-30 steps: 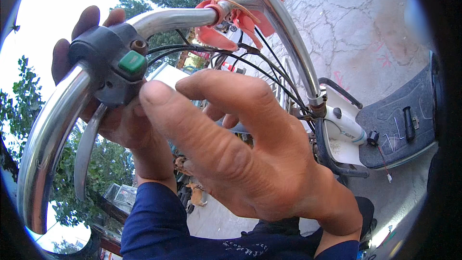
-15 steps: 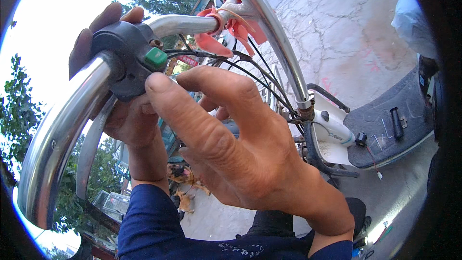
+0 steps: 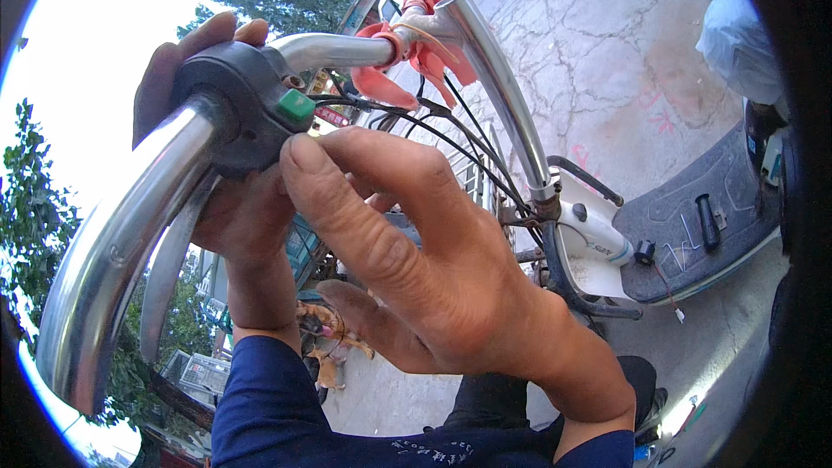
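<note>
A black handlebar switch housing [image 3: 227, 91] with a green button [image 3: 295, 106] sits around the bare chrome handlebar [image 3: 130, 243]. My left hand [image 3: 247, 217] is wrapped round the housing from behind, its fingertips showing above and its palm below. My right hand [image 3: 433, 286] has thumb and index finger drawn together at the housing's lower edge, just under the green button. Whatever is between those fingertips, if anything, is hidden. A screw hole [image 3: 295, 82] shows beside the button. Below the bar hangs a grey brake lever [image 3: 169, 282].
Red cloth strips [image 3: 390, 78] are tied round the bar near the chrome stem [image 3: 503, 87], with black cables [image 3: 468, 139] running down. On the footboard [image 3: 693, 208] lie a black-handled tool [image 3: 709, 222], hex keys and a small black part with wires. A dog [image 3: 329, 329] is below my arms.
The handlebar and housing appear slightly further right in view, my hands with them. The lower fingers of my right hand have spread away from its thumb. The left hand keeps its hold.
</note>
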Motion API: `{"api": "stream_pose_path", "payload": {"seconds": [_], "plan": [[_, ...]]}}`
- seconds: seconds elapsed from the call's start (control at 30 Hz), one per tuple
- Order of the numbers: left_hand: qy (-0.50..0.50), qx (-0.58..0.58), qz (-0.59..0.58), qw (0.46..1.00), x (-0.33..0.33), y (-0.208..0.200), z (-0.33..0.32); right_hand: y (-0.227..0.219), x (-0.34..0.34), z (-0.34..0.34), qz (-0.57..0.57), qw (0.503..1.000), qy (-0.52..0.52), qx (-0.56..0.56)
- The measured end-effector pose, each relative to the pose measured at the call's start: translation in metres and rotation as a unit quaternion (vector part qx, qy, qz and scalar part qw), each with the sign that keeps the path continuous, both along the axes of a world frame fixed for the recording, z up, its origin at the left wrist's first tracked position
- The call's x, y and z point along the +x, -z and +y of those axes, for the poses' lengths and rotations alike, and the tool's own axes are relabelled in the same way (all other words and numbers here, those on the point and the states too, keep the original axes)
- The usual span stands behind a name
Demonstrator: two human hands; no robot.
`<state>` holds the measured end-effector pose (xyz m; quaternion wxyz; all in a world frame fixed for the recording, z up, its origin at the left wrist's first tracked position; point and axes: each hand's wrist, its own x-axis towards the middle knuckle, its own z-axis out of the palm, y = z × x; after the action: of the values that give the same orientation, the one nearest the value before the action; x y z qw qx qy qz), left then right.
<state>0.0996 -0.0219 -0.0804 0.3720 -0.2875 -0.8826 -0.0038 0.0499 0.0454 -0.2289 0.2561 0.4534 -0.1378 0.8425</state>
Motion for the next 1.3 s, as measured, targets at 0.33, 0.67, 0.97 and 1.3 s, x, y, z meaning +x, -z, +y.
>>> {"api": "stream_pose_path", "payload": {"seconds": [0.33, 0.67, 0.97, 1.3], "plan": [[0.027, 0.009, 0.003, 1.0, 0.0, 0.0, 0.0, 0.002, -0.012, -0.01, 0.021, 0.999, 0.03, -0.029], [0.029, -0.042, 0.04, 0.998, -0.003, -0.005, -0.006, 0.008, -0.015, -0.007, -0.057, 0.998, -0.005, -0.018], [0.065, -0.035, 0.024, 0.997, -0.005, -0.006, -0.004, 0.009, -0.011, -0.004, -0.079, 0.996, -0.047, 0.014], [0.064, 0.001, 0.02, 0.998, -0.008, -0.002, 0.001, 0.003, -0.033, -0.003, -0.059, 0.992, -0.105, -0.02]]}}
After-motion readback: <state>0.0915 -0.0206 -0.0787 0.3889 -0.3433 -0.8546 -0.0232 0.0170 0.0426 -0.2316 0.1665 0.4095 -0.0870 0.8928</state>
